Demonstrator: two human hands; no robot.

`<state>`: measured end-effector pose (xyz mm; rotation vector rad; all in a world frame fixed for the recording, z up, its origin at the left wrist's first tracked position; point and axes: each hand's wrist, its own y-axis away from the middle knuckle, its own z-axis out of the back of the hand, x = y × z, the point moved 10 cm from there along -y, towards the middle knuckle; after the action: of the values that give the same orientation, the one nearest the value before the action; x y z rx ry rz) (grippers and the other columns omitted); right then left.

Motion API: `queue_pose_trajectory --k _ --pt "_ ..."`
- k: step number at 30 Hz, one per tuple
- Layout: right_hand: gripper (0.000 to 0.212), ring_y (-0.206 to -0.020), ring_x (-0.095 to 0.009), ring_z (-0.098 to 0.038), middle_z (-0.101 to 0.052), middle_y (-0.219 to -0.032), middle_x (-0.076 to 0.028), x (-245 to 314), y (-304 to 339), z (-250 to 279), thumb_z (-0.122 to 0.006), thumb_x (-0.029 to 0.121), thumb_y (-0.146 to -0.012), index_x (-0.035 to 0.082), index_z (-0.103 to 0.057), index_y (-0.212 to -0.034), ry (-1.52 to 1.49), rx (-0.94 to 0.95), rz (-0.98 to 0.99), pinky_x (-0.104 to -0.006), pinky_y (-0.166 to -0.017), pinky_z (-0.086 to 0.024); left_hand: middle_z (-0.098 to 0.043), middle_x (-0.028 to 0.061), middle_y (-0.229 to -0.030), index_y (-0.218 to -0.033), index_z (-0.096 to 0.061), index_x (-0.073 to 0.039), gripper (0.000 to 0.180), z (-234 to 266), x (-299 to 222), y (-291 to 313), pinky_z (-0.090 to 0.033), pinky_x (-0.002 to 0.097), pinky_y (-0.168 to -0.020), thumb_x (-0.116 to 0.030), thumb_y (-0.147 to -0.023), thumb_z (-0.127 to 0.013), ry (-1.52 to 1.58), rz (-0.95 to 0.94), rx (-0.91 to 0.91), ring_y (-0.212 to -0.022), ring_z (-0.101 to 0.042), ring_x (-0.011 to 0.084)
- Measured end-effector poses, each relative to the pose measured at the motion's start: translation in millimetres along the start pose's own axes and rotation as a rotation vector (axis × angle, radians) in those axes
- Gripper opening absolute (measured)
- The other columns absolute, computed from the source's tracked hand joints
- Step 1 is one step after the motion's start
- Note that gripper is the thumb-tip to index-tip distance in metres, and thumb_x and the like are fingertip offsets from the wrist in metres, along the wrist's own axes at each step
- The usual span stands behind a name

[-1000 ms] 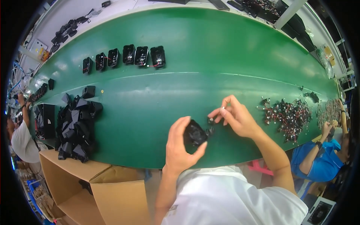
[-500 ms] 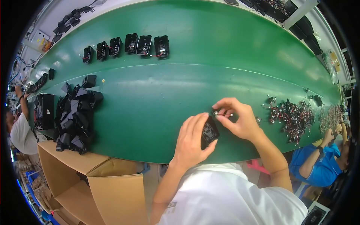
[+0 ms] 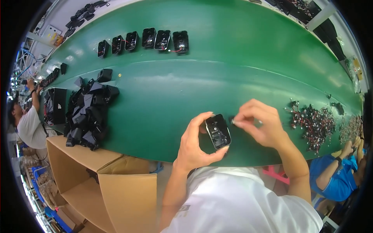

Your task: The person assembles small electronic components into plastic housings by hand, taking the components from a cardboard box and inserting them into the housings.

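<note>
My left hand grips a black plastic housing by its sides, thumb at the lower end and fingers along the upper left. The housing's open face is turned up and shows moulded shapes inside. Just right of it, my right hand is closed in a pinch on a small dark wired part, mostly covered by the fingertips. A small gap separates that part from the housing. Farther right lies a heap of small wired parts with red and black leads.
Several similar housings with red wires stand in a row at the far left. A pile of black plastic shells lies on the left of the green table. Below it is an open cardboard box. Other people sit at both ends.
My left hand has tilted the housing so its open face shows more fully. My right hand has drawn slightly away from it with the small part. The whole view has shifted a little.
</note>
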<state>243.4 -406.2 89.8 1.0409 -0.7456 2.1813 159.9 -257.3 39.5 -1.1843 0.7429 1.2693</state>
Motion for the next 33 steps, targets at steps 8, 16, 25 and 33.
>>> queue_pose_trajectory --k 8,16,25,33 --pt "0.019 -0.077 -0.02 -0.066 -0.067 -0.089 -0.009 27.8 6.2 -25.5 -0.079 -0.004 -0.076 0.002 -0.071 -0.092 -0.204 0.067 0.015 -0.0286 -0.06 -0.055 -0.067 0.0156 -0.117 -0.144 -0.051 0.0 0.096 3.9 -18.4 -6.5 -0.054 0.0367 -0.08 -0.026 -0.062 -0.095 -0.003 -0.141 0.048 -0.095 -0.064 0.0264" --pt "0.016 -0.073 -0.023 -0.062 -0.064 -0.083 -0.007 39.6 5.8 -28.7 -0.078 -0.002 -0.075 0.003 -0.067 -0.086 -0.011 0.145 0.088 -0.0338 -0.059 -0.05 -0.067 0.015 -0.109 -0.144 -0.052 0.001 0.097 -1.8 -49.1 -19.9 -0.053 0.039 -0.079 -0.03 -0.062 -0.093 -0.215 -0.285 0.18 -0.09 -0.063 0.0291" --pt "0.025 -0.105 -0.024 -0.061 -0.062 -0.115 -0.013 2.0 11.4 -33.7 -0.078 0.007 -0.078 0.001 -0.071 -0.102 -0.595 0.239 -0.195 -0.0372 -0.086 -0.049 -0.064 0.0086 -0.087 -0.132 -0.059 0.001 0.089 3.3 -44.1 -20.4 -0.052 0.0361 -0.068 -0.043 -0.062 -0.093 -0.159 -0.252 0.012 -0.074 -0.061 0.0256" --pt "0.025 -0.114 -0.023 -0.06 -0.062 -0.123 -0.013 -31.6 40.2 -73.9 -0.074 0.022 -0.088 0.001 -0.067 -0.1 -1.401 0.185 -0.598 -0.038 -0.101 -0.046 -0.056 0.0065 -0.08 -0.107 -0.069 0.001 0.076 0.1 -58.5 -26.7 -0.046 0.0341 -0.06 -0.064 -0.068 -0.078 -0.485 -0.32 -0.058 -0.067 -0.053 0.0229"
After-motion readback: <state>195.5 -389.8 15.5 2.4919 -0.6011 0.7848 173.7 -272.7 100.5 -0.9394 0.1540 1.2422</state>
